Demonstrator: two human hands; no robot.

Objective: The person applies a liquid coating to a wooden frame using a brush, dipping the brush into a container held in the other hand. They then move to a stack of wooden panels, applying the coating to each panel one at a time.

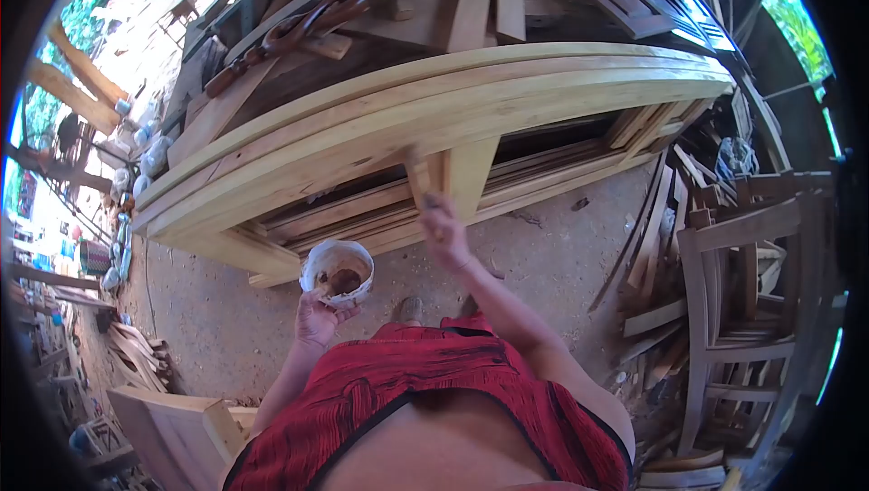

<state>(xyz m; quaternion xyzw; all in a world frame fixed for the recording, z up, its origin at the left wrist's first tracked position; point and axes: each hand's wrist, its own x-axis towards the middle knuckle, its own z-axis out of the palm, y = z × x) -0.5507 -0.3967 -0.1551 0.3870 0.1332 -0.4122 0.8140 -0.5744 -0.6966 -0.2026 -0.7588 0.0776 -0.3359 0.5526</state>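
A white tub [312, 260] with brown paste inside is held by my left hand [319, 317], its fingers around the lower wall. My right hand [442, 227] is closed on the handle of a flat tool [419, 174], a brush or scraper blurred by motion. The tool's tip meets the lower edge of a long pale wooden frame [344, 143], just left of its short upright piece [475, 179]. Dark marks show on the wood near the tip.
Carved dark wood [330, 13] lies behind the frame. To the right stand a wooden chair frame [742, 351] and scrap strips [656, 238]. A wooden block [172, 432] is at the lower left, with bottles and bags [154, 156] farther up.
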